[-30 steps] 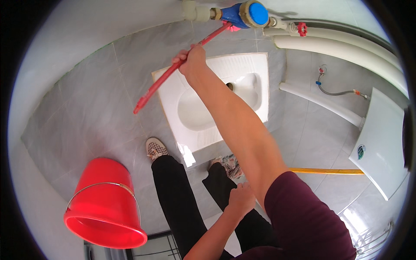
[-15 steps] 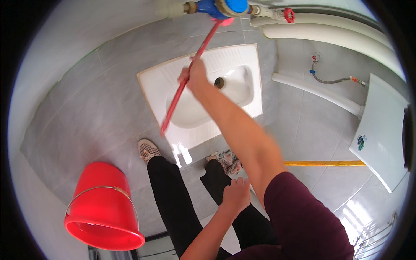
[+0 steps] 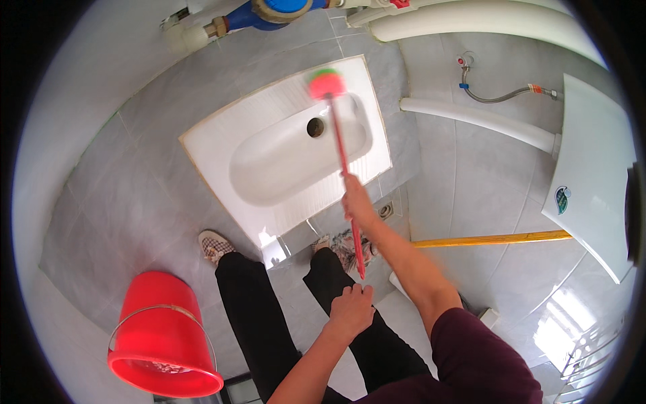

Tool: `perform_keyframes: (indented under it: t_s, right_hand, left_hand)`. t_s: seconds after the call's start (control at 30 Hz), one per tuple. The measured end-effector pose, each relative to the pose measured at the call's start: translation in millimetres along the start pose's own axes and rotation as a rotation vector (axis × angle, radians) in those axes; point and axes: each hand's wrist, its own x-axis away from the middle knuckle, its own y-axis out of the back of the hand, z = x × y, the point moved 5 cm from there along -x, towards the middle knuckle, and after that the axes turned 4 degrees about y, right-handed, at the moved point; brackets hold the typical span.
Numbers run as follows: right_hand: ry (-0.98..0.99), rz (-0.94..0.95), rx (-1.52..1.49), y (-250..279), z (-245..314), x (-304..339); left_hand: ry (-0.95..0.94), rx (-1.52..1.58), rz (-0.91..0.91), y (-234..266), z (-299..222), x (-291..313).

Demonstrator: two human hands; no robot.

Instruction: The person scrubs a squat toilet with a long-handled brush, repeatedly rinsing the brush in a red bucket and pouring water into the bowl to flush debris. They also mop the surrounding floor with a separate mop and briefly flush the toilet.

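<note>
My right hand (image 3: pixel 357 204) is wrapped round the red handle of a long toilet brush (image 3: pixel 340 140). The brush's pink-red and green head (image 3: pixel 326 84), smeared by motion, is over the far right part of a white squat toilet pan (image 3: pixel 252 138). From my fist the handle's lower end runs back toward my leg. The pan's dark drain hole (image 3: pixel 315 127) lies just left of the handle. My left hand (image 3: pixel 351 313) is closed in a loose fist over my right thigh, with nothing seen in it.
A red bucket (image 3: pixel 161 316) with a wire handle is at my left, something whitish inside. Blue water meter (image 3: pixel 279 10) and white pipes (image 3: pixel 471 23) run along the far wall. On the right are a white cistern (image 3: pixel 589 175), a hose (image 3: pixel 501 97), a yellow pole (image 3: pixel 494 239) and a patterned cloth (image 3: pixel 350 250).
My right hand has come back toward me and right. The brush head has moved from beneath the water meter to above the pan, and the handle's lower end has swung right. The view has shifted.
</note>
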Motion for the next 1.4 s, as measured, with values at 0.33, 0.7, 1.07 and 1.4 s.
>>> perform_keyframes:
  t_s: [0.33, 0.7, 1.07, 1.4]
  right_hand:
    - [0.131, -0.090, 0.228, 73.3, -8.0, -18.6]
    - [0.234, -0.051, 0.368, 81.8, -3.4, -49.8]
    - [0.159, 0.022, 0.345, 93.0, 27.4, -62.5]
    - [0.302, -0.057, 0.552, 103.6, 22.4, -82.3]
  left_hand:
    - [-0.028, -0.030, -0.059, -17.5, -6.9, -5.0]
    - [-0.059, -0.060, -0.146, -31.6, -8.9, -7.1]
    - [-0.051, -0.085, -0.164, -48.6, -7.7, -14.8]
    - [-0.030, -0.089, -0.170, -48.6, -7.0, -16.6]
